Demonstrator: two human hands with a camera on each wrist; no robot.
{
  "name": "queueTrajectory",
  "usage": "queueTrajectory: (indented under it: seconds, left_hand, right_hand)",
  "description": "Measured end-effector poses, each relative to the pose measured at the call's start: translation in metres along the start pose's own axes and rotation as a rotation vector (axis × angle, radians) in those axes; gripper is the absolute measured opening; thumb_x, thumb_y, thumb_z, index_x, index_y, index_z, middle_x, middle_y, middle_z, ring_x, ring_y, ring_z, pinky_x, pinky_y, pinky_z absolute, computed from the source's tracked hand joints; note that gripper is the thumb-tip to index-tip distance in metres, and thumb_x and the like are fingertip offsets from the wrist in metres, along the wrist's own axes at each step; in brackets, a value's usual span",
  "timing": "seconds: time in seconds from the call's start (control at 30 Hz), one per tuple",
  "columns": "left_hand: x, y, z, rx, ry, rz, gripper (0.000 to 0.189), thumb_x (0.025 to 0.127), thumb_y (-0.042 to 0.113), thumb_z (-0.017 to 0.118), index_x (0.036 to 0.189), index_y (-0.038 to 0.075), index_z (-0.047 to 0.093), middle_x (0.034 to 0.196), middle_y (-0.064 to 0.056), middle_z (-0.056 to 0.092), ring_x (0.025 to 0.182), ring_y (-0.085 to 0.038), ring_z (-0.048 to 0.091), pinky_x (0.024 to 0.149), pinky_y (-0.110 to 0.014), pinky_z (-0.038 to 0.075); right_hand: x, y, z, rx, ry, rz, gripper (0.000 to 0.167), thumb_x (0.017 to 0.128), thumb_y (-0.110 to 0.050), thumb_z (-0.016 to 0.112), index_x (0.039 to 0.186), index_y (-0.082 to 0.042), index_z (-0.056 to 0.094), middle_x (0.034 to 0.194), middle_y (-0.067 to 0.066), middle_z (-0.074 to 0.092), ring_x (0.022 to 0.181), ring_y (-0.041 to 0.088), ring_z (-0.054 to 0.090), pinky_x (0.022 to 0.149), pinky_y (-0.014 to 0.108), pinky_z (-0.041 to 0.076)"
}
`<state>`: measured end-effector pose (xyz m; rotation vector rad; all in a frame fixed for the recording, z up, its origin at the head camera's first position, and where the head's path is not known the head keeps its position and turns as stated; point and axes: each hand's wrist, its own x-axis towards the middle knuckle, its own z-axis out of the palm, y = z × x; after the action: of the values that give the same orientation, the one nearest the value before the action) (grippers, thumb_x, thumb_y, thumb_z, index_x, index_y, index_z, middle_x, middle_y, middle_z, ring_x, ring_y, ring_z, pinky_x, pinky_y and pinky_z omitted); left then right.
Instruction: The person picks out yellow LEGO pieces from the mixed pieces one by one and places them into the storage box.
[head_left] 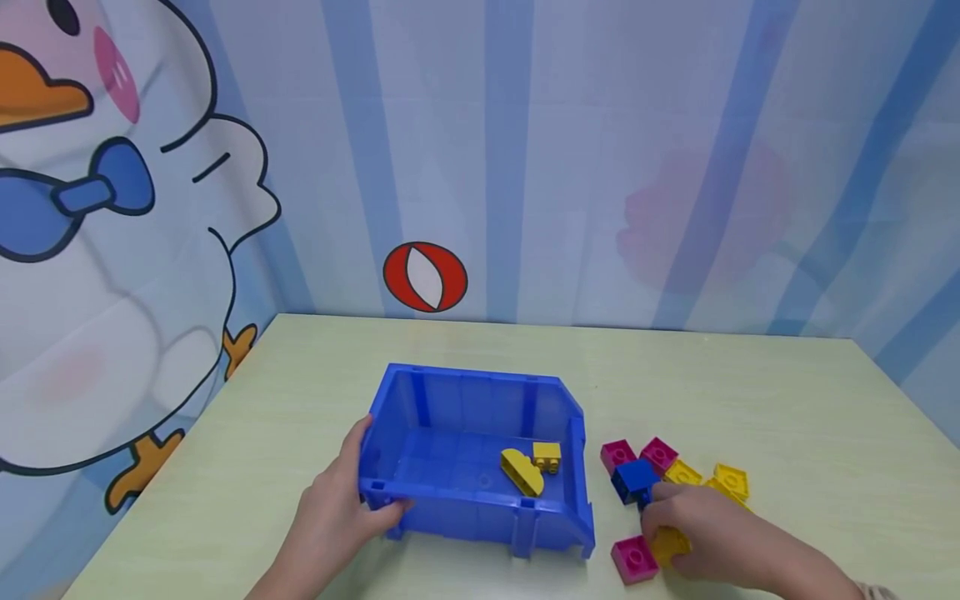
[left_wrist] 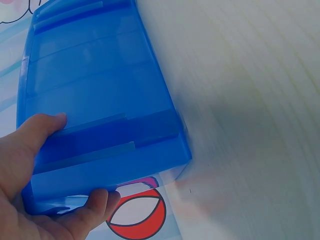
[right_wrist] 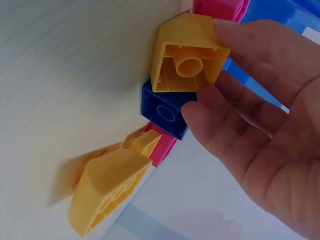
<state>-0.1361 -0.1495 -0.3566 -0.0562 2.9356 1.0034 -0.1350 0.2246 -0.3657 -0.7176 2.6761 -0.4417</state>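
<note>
My left hand (head_left: 330, 508) grips the left end of a blue plastic bin (head_left: 457, 521), thumb on the near wall and fingers round the side. Inside the bin lie a curved yellow block (head_left: 522, 472) and a small yellow block (head_left: 547, 456). To the right of the bin, my right hand (head_left: 716, 533) pinches a yellow building block (right_wrist: 192, 32) between thumb and fingers. Its hollow underside with a round tube faces the right wrist camera. A pink block (head_left: 634, 560) lies just left of these fingers, and a blue block (head_left: 634, 480) sits beyond them.
Two pink blocks (head_left: 660, 455) and several yellow blocks (head_left: 731, 481) lie loosely grouped past the right hand, partly hidden by it. The pale table (head_left: 787, 400) ends at a printed cloth backdrop (head_left: 585, 192) behind and at the left.
</note>
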Motion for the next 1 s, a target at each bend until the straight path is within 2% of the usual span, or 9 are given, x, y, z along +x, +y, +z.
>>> queueTrajectory:
  seconds: [0.33,0.53,0.63,1.0]
  left_hand:
    - [-0.0005,-0.0013,-0.0003,0.002,-0.005,0.0,0.104,0.07,0.028,0.082,0.146,0.007,0.014,0.139,-0.027,0.039,0.117,-0.048,0.046,0.083,-0.057,0.048]
    - [-0.0011,-0.0015,-0.0001,0.005,0.002,0.01,0.104,0.07,0.028,0.082,0.146,0.006,0.015,0.139,-0.027,0.039,0.117,-0.048,0.046,0.083,-0.056,0.048]
    - [-0.0016,-0.0014,-0.0004,0.008,0.003,0.01,0.104,0.07,0.028,0.082,0.146,0.006,0.015,0.139,-0.027,0.04,0.117,-0.048,0.046,0.083,-0.056,0.048]
    - [0.0,0.0002,0.0002,0.003,-0.001,0.005,0.104,0.07,0.027,0.082,0.146,0.007,0.014,0.139,-0.027,0.039,0.118,-0.048,0.046,0.083,-0.056,0.048]
  right_hand:
    - [-0.0001,-0.0017,0.0035,-0.013,0.026,-0.005,0.024,0.066,-0.006,0.082,0.078,-0.024,0.072,0.073,-0.016,0.048,0.069,0.001,0.048,0.068,0.021,0.052]
    - [0.0007,-0.0007,0.0072,-0.068,0.059,-0.058,0.018,0.068,-0.005,0.081,0.077,-0.019,0.074,0.07,-0.017,0.048,0.065,0.0,0.044,0.061,0.016,0.048]
    - [0.0012,-0.0003,0.008,-0.074,0.06,-0.057,0.018,0.068,-0.005,0.081,0.078,-0.019,0.075,0.07,-0.017,0.05,0.064,0.0,0.044,0.06,0.016,0.048]
    - [0.002,0.0018,0.0098,-0.012,0.055,-0.055,0.02,0.067,-0.001,0.08,0.08,-0.015,0.076,0.073,-0.017,0.052,0.066,0.0,0.046,0.061,0.016,0.049]
